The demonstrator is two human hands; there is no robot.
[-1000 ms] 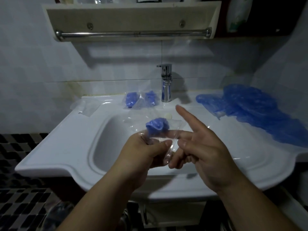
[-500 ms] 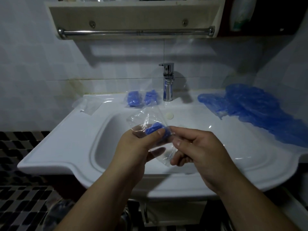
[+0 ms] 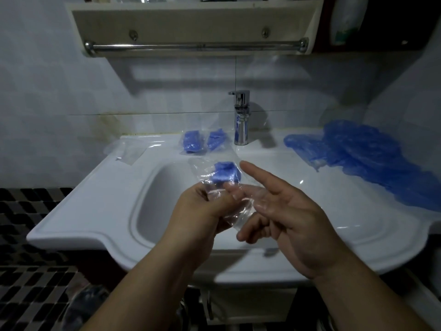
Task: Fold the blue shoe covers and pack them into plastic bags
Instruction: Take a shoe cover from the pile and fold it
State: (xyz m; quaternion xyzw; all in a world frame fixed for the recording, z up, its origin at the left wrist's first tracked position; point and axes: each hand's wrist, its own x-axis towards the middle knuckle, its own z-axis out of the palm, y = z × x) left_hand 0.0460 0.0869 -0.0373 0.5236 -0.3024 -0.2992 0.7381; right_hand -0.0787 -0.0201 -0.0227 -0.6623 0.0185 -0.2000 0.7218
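The left hand pinched the plastic bag just below the shoe cover; the right hand, fingers spread, hung beside it.

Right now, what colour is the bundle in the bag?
Blue shoe cover inside the plastic bag; head view.

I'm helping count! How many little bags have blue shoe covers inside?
3. One packed bag and a second bag lie side by side on the sink rim, left of the faucet. The left hand holds the third bag over the basin. Others may be hidden.
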